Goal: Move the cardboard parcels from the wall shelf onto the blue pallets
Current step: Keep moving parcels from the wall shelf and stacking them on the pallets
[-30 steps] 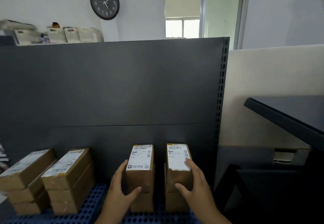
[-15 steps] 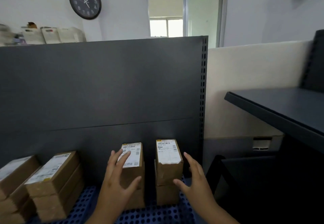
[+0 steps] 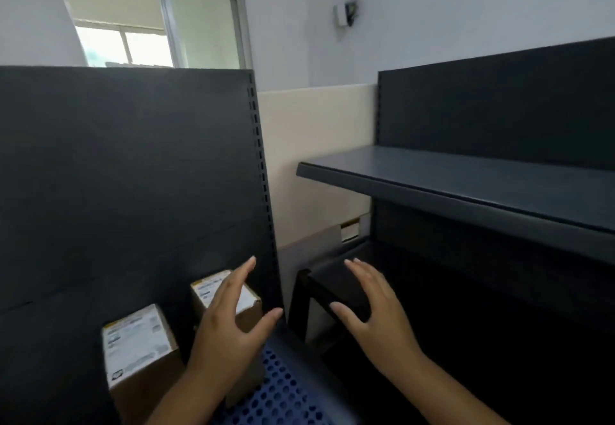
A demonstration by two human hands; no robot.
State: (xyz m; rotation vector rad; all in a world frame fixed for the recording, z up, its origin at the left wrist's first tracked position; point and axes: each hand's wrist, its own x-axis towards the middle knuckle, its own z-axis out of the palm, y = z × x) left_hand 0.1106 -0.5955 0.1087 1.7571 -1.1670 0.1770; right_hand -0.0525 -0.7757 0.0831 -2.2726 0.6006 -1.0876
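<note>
Two upright stacks of cardboard parcels with white labels stand on the blue pallet (image 3: 279,394) at the lower left: the left stack (image 3: 136,354) and the right stack (image 3: 248,305). My left hand (image 3: 229,328) hovers open in front of the right stack, partly hiding it and holding nothing. My right hand (image 3: 372,314) is open too, raised over the dark lower shelf (image 3: 336,278) on the right, fingers spread, empty.
A tall dark panel (image 3: 133,175) rises behind the parcels, with a slotted upright (image 3: 263,191) at its right edge. A dark wall shelf (image 3: 466,185) juts out at right with nothing on it. A window (image 3: 153,22) sits in the far wall.
My view has swung right, so the clock and left parcel stacks are out of frame. Both hands have left the two stacks and moved right, open and empty.
</note>
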